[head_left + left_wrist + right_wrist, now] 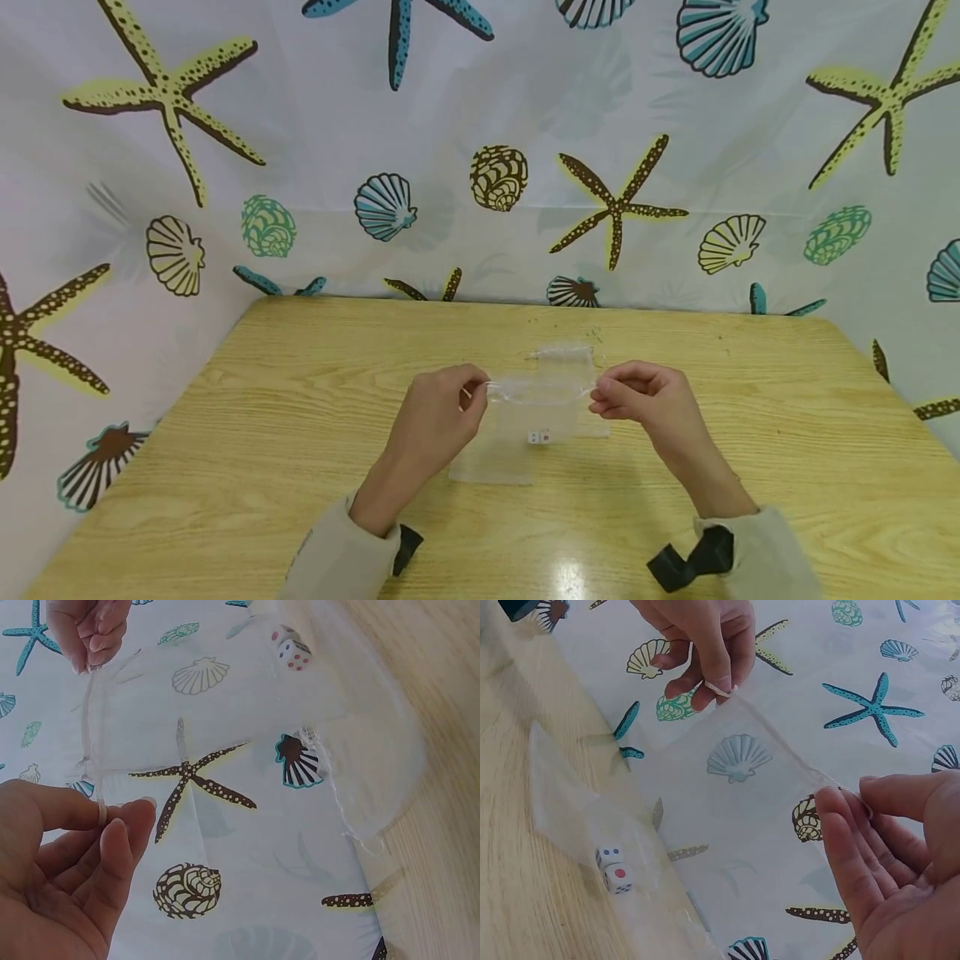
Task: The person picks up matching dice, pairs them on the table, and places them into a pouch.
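Sheer white drawstring bag point(546, 407), apparently being tightened between hands.
Left hand point(441, 410) and right hand point(651, 398) pinch its white cords point(102, 810); next calls for even pull.

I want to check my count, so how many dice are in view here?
2. In the head view they sit side by side near the lower end of the sheer pouch: left die, right die. No others show, though folds could hide some.
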`<state>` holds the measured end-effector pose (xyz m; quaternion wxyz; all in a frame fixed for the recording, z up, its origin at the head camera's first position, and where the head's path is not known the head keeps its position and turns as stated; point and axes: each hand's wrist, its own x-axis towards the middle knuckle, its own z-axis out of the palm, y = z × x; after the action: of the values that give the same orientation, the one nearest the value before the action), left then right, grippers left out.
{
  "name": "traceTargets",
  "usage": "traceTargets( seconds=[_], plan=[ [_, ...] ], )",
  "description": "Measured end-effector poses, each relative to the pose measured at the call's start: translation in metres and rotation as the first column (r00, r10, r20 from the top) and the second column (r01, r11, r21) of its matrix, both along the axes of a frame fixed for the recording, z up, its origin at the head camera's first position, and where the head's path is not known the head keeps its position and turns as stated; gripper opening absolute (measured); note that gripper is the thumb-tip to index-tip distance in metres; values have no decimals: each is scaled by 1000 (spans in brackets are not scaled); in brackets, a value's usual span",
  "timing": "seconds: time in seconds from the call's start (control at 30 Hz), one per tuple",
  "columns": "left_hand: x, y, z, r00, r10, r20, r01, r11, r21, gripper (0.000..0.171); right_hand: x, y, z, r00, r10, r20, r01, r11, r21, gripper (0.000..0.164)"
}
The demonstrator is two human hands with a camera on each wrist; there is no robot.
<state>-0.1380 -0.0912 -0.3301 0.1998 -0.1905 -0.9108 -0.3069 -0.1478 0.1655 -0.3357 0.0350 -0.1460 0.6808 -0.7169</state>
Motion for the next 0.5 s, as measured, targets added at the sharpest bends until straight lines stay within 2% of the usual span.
traceTargets(
  seconds=[0.17, 0.5],
  plan=[
    [-3, -2, -3, 1000, 20, 13, -20, 1000, 1, 10, -1, -3, -3, 999, -31, 25, 29, 997, 75, 7],
    [-9, -7, -6, 999, 36, 27, -36, 999, 10, 11, -3, -4, -5, 998, -57, 31, 53, 993, 108, 7]
  ],
)
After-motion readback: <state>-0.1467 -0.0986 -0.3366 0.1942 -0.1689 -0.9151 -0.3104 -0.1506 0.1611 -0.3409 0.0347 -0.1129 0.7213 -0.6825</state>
